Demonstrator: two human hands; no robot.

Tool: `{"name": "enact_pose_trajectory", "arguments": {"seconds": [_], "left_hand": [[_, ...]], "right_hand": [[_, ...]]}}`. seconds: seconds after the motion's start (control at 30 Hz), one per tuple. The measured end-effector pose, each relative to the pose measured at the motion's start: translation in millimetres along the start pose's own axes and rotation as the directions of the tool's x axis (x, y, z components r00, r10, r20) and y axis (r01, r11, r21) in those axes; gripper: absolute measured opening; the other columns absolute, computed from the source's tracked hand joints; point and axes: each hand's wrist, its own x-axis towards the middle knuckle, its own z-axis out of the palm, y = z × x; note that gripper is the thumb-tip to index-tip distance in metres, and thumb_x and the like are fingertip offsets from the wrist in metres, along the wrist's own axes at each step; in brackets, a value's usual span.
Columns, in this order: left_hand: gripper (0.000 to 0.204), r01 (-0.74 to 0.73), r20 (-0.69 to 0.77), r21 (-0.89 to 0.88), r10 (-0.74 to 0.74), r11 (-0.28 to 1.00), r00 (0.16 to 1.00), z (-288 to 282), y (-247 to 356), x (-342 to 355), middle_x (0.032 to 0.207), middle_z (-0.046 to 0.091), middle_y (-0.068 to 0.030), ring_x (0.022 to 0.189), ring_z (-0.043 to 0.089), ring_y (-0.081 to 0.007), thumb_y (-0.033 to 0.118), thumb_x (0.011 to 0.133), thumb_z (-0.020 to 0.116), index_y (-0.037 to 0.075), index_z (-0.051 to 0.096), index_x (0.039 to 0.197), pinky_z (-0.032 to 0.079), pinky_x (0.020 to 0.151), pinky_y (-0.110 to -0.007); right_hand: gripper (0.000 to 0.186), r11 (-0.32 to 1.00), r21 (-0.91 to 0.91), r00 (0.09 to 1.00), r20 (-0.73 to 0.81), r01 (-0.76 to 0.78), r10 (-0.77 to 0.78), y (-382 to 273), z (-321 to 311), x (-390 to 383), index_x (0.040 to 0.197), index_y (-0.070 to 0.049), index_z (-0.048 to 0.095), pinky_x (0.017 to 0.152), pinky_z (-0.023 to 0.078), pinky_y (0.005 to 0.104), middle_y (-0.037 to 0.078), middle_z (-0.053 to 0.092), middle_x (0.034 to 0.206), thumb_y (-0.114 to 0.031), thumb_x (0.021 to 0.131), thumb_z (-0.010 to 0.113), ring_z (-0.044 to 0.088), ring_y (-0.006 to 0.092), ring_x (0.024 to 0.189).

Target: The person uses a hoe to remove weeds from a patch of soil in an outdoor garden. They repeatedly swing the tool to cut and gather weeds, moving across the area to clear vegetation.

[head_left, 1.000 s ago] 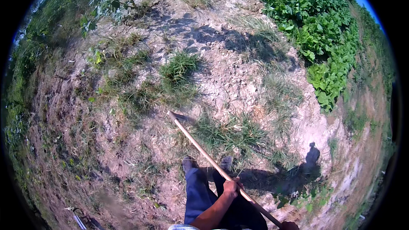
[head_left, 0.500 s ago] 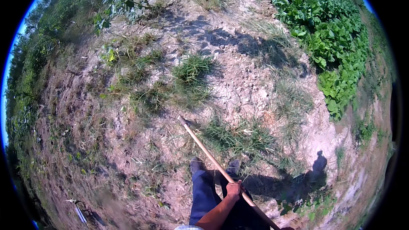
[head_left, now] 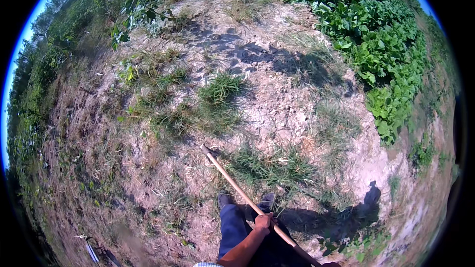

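Note:
My left hand (head_left: 264, 221) is closed around the wooden handle of a hoe (head_left: 230, 179), in front of my legs. At the lower picture edge a sliver of my right hand (head_left: 331, 264) shows on the rear part of the handle. The hoe slants from lower right to upper left. Its dark head sits low over the ground, at the left end of a green grass clump (head_left: 269, 165); the blade is mostly hidden behind the handle end. Another grass tuft (head_left: 221, 89) grows farther ahead.
My dark shoes (head_left: 226, 200) stand just behind the grass clump. Dense leafy green plants (head_left: 391, 44) fill the far right. A leafy branch (head_left: 143, 12) hangs at the far left. At lower left lies a thin object with a whitish strip (head_left: 91, 250). Dry, crumbly soil (head_left: 277, 104) lies ahead.
The hoe head has shifted slightly toward my feet and left. My left hand moved a little left with the handle. The whole view has tilted slightly. Both grips look the same.

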Motion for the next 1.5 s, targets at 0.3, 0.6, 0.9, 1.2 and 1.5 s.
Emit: {"name": "enact_pose_trajectory", "arguments": {"seconds": [0.3, 0.6, 0.9, 1.2, 1.5], "left_hand": [[0.033, 0.018, 0.098, 0.020, -0.020, 1.000, 0.995, 35.3, -16.3, 21.2, 0.049, 0.048, -0.0098, 0.039, 0.043, -0.0178, 0.012, 0.085, 0.059, -0.001, 0.053, 0.055, 0.049, 0.052, -0.034], [0.022, 0.139, 0.281, 0.083, -0.157, 0.987, 0.947, 112.7, -42.7, -28.5, 0.067, 0.057, -0.0072, 0.065, 0.063, -0.0232, 0.023, 0.086, 0.063, 0.006, 0.051, 0.078, 0.052, 0.053, -0.042], [0.023, 0.013, 0.203, 0.103, -0.034, 0.995, 0.979, 97.2, -24.6, -14.4, 0.061, 0.050, -0.0039, 0.055, 0.057, -0.0194, 0.018, 0.084, 0.065, 0.003, 0.051, 0.075, 0.052, 0.050, -0.038], [0.017, -0.146, 0.050, -0.032, 0.148, 0.989, 0.988, 56.5, 46.8, -17.2, 0.058, 0.050, -0.0062, 0.050, 0.051, -0.0193, 0.005, 0.077, 0.067, 0.001, 0.054, 0.066, 0.055, 0.061, -0.039], [0.010, -0.207, 0.163, -0.137, 0.229, 0.969, 0.960, 47.1, 175.9, -20.3, 0.061, 0.055, -0.0159, 0.054, 0.055, -0.0276, 0.003, 0.080, 0.053, -0.005, 0.055, 0.074, 0.049, 0.054, -0.040]], "right_hand": [[0.043, 0.911, -0.398, 0.993, -0.091, -0.111, 0.081, 58.1, -46.5, 19.2, 0.085, -0.007, 0.062, 0.074, 0.048, 0.0446, 0.016, 0.064, 0.080, -0.048, 0.071, 0.067, 0.064, 0.0338, 0.080], [0.038, 0.827, -0.430, 0.912, -0.347, -0.363, 0.219, 60.6, -123.5, -45.9, 0.076, -0.014, 0.067, 0.066, 0.050, 0.0408, 0.008, 0.064, 0.067, -0.048, 0.060, 0.074, 0.064, 0.0260, 0.068], [0.020, 0.997, -0.040, 0.980, -0.189, -0.063, 0.054, 34.8, -127.0, -45.2, 0.075, 0.000, 0.057, 0.043, 0.043, 0.0356, 0.011, 0.055, 0.058, -0.017, 0.072, 0.067, 0.055, 0.0209, 0.046], [0.045, 0.974, -0.223, 0.999, 0.018, 0.042, -0.039, 35.5, -95.3, 21.4, 0.080, -0.009, 0.064, 0.067, 0.049, 0.0398, 0.012, 0.064, 0.071, -0.052, 0.068, 0.068, 0.064, 0.0289, 0.071], [0.031, 0.914, -0.403, 0.948, -0.276, 0.036, -0.159, -51.8, -77.5, 72.2, 0.077, -0.009, 0.061, 0.062, 0.049, 0.0429, 0.012, 0.064, 0.069, -0.038, 0.070, 0.065, 0.064, 0.0306, 0.067]]}}
